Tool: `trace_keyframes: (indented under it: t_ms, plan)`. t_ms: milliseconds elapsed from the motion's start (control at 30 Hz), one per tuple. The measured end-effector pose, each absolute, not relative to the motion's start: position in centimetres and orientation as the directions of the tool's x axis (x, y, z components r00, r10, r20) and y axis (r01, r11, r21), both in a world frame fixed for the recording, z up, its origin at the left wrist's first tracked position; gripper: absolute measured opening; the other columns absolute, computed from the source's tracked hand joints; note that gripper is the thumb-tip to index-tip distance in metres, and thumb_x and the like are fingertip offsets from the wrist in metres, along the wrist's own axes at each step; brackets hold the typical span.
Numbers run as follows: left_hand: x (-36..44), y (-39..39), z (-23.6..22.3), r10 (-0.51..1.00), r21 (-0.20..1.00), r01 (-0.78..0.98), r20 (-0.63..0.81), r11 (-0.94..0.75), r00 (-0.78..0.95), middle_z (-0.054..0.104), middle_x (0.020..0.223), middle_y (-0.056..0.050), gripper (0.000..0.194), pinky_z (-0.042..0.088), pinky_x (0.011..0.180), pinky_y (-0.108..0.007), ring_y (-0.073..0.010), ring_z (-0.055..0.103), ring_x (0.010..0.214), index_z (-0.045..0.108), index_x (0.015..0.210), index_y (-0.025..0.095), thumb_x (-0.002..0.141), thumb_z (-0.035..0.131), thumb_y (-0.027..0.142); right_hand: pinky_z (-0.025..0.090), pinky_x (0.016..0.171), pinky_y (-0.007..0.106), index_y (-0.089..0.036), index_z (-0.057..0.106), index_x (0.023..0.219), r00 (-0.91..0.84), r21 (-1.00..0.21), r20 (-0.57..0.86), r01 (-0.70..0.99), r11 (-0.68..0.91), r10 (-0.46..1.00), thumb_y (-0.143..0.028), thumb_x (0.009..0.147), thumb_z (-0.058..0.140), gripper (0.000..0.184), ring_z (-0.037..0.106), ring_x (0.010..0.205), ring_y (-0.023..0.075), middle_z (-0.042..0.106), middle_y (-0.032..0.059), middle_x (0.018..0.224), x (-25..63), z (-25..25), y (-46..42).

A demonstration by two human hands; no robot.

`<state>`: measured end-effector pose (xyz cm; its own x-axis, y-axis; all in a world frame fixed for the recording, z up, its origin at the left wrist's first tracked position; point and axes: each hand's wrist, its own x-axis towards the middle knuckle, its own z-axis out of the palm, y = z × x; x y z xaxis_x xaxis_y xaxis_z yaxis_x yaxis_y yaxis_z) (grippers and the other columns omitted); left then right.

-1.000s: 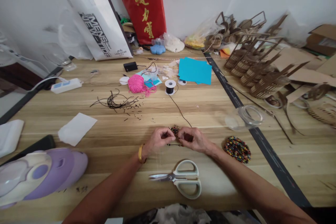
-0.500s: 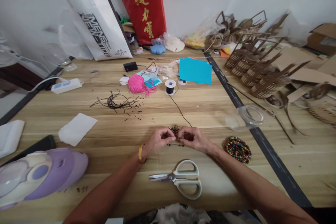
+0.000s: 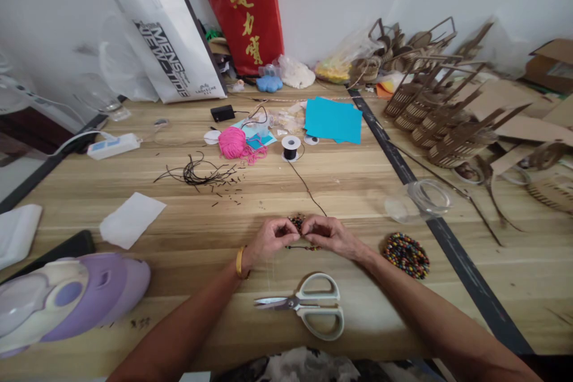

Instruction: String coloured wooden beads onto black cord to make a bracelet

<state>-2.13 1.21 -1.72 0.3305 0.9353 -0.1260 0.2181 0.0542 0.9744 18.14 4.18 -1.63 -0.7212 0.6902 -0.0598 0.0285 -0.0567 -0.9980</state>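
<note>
My left hand (image 3: pixel 273 235), a gold bangle at its wrist, pinches with thumb and forefinger. My right hand (image 3: pixel 332 234) faces it in a similar pinch, the fingertips of both nearly meeting. A beaded black cord (image 3: pixel 293 246) runs between them; the exact part pinched is hidden by the fingers. Small dark and coloured beads (image 3: pixel 296 221) bunch just beyond the fingertips. From a spool of black cord (image 3: pixel 290 148) a strand reaches to behind my right hand. Scissors (image 3: pixel 296 303) with pale handles lie nearer me, blades to the left and slightly apart.
To the right lies a coil of multicoloured beads (image 3: pixel 406 255), near a clear plastic coil (image 3: pixel 427 197). Cut black cords (image 3: pixel 199 172), pink yarn (image 3: pixel 233 142) and blue sheets (image 3: pixel 333 120) lie farther back. A purple-and-white device (image 3: pixel 98 292) stands at left, woven baskets (image 3: pixel 456 143) at right.
My right fingertips have shifted very slightly toward the left. My left hand, the spool and the scissors stay in place.
</note>
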Motion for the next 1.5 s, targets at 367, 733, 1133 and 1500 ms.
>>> trace_keyframes:
  t_ms: [367,733,1133,1500]
  plan:
    - [-2.13,1.20,-1.58,0.939,0.972,0.232,-0.114,0.038,0.323,0.059,0.066,-0.002,0.019,0.038,0.058,-0.021,-0.0106,0.048,0.062,0.064,0.072,0.011,0.074,0.065,0.030,0.043,0.053,0.020,-0.014,0.058,0.087,-0.704,-0.991,-0.092,-0.005,-0.134,0.704,-0.042,0.077,0.069,0.032,0.049,0.057,0.0073,0.054,-0.0006,0.072,18.08,-2.13,4.25]
    - [-2.10,1.19,-1.48,0.934,0.973,0.221,-0.133,0.060,0.332,0.060,0.067,-0.002,0.020,0.037,0.059,-0.021,-0.0112,0.049,0.063,0.064,0.072,0.011,0.074,0.066,0.031,0.044,0.054,0.020,-0.015,0.058,0.087,-0.682,-0.994,-0.077,-0.005,-0.110,0.728,-0.042,0.078,0.068,0.030,0.049,0.058,0.0078,0.054,-0.0002,0.074,18.19,-2.17,4.38]
    - [-2.08,1.26,-1.80,0.935,0.973,0.227,-0.116,0.039,0.335,0.058,0.065,-0.001,0.018,0.037,0.058,-0.021,-0.0101,0.047,0.061,0.063,0.071,0.011,0.074,0.065,0.029,0.042,0.054,0.020,-0.013,0.059,0.087,-0.708,-0.992,-0.085,-0.009,-0.129,0.701,-0.039,0.078,0.068,0.029,0.049,0.057,0.0071,0.055,-0.0009,0.071,18.16,-2.01,4.33]
    - [-2.11,1.25,-1.67,0.937,0.977,0.210,-0.117,0.048,0.330,0.057,0.065,-0.001,0.020,0.037,0.057,-0.021,-0.0102,0.047,0.061,0.063,0.070,0.011,0.073,0.065,0.030,0.042,0.053,0.019,-0.014,0.058,0.084,-0.693,-0.991,-0.089,-0.007,-0.131,0.715,-0.040,0.076,0.070,0.030,0.048,0.056,0.0070,0.054,-0.0012,0.070,18.12,-2.07,4.28]
